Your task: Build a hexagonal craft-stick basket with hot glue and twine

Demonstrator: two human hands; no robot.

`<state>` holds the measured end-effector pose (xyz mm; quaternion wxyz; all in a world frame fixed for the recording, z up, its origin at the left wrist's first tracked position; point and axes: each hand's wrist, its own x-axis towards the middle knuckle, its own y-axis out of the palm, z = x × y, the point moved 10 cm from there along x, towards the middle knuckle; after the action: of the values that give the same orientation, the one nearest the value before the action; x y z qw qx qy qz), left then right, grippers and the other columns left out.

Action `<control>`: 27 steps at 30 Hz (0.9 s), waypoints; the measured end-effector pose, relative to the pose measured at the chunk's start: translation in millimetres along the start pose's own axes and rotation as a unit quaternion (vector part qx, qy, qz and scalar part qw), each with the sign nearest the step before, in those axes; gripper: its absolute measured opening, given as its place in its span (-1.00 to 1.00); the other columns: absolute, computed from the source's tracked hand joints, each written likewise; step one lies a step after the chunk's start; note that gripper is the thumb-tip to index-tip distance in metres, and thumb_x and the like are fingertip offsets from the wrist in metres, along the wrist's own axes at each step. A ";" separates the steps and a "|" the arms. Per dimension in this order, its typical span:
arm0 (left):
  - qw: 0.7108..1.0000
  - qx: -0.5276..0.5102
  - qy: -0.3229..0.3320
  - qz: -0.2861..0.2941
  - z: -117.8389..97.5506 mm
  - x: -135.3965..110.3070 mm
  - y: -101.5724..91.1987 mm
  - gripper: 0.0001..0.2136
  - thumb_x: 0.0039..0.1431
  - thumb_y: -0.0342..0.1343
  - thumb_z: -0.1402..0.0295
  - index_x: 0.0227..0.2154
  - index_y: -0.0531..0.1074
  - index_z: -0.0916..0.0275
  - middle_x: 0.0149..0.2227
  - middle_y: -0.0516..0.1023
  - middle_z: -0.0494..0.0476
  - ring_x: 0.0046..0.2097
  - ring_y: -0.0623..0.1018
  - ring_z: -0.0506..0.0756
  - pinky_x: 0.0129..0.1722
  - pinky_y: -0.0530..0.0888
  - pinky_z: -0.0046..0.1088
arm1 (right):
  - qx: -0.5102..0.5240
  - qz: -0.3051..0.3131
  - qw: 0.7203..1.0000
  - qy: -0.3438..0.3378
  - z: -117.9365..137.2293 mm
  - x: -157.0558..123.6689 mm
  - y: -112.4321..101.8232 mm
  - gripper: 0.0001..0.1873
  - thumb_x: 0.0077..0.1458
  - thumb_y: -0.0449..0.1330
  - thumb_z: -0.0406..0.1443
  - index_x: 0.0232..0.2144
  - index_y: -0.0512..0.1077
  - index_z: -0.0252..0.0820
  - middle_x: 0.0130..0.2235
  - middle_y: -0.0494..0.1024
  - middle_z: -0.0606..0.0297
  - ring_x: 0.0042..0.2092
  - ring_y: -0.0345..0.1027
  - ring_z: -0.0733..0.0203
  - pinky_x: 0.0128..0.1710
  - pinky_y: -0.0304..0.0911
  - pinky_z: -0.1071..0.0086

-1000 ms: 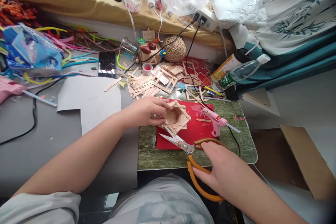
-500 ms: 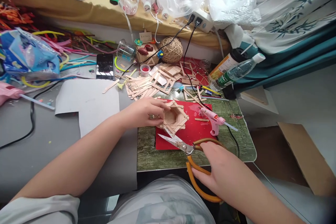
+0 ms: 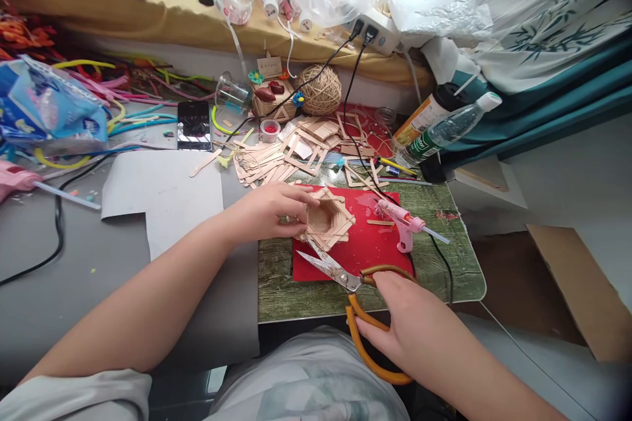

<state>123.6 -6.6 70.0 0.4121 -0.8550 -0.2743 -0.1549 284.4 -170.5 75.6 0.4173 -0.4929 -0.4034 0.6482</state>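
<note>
Two hands are engaged. Our left hand clasps the hexagonal stick frame, which sits on the red mat. Our right hand is closed around the handles of the scissors, blades parted just beside the frame. Risk: a slipping blade could nick our left fingers or crack the frame's joints.

a home craft corner: loose wooden sticks, pink glue gun, bright pipe cleaners, twine ball.
</note>
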 end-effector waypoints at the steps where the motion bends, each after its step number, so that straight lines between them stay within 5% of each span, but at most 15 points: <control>1: 1.000 0.000 -0.001 -0.001 0.0 0.0 0.0 -0.98 0.24 0.30 0.40 -0.30 0.61 0.15 0.08 0.69 0.24 0.13 0.67 0.21 0.28 0.54 -0.17 | 0.000 0.002 1.000 0.004 -1.2 -2.0 0.8 -0.71 0.16 0.35 -0.17 -0.13 0.42 -0.12 -0.23 0.61 0.14 -0.22 0.59 -0.06 -0.21 0.49 0.19; 11: 1.000 0.012 -0.005 0.003 -0.5 -0.9 0.3 -0.95 0.23 0.29 0.42 -0.28 0.62 0.16 0.10 0.67 0.24 0.17 0.66 0.23 0.31 0.52 -0.16 | 0.010 -0.045 0.999 0.025 -25.9 -7.5 -25.5 -0.72 0.19 0.30 -0.15 -0.09 0.45 -0.10 -0.13 0.64 0.18 -0.15 0.63 -0.03 -0.25 0.45 0.24; 19: 1.000 -0.010 0.016 -0.001 -13.5 1.8 -9.2 -0.87 0.20 0.31 0.46 -0.21 0.64 0.13 0.14 0.65 0.24 0.32 0.52 0.28 0.35 0.48 -0.08 | -0.005 -0.055 0.998 -0.007 -19.0 4.9 -21.1 -0.73 0.15 0.34 -0.19 -0.12 0.42 -0.10 -0.16 0.63 0.21 -0.16 0.59 -0.03 -0.27 0.39 0.24; 27: 1.000 -0.017 0.011 0.002 -12.6 1.7 -9.9 -0.89 0.20 0.32 0.44 -0.23 0.65 0.12 0.11 0.67 0.27 0.21 0.60 0.27 0.22 0.56 -0.12 | -0.019 -0.058 0.997 -0.045 -14.6 15.9 -18.0 -0.69 0.12 0.41 -0.22 -0.16 0.39 -0.10 -0.19 0.60 0.24 -0.15 0.56 -0.01 -0.21 0.38 0.24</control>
<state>118.6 -10.9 84.7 0.4011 -0.8606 -0.2649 -0.1683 298.5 -148.1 84.8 0.4261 -0.4473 -0.4614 0.6368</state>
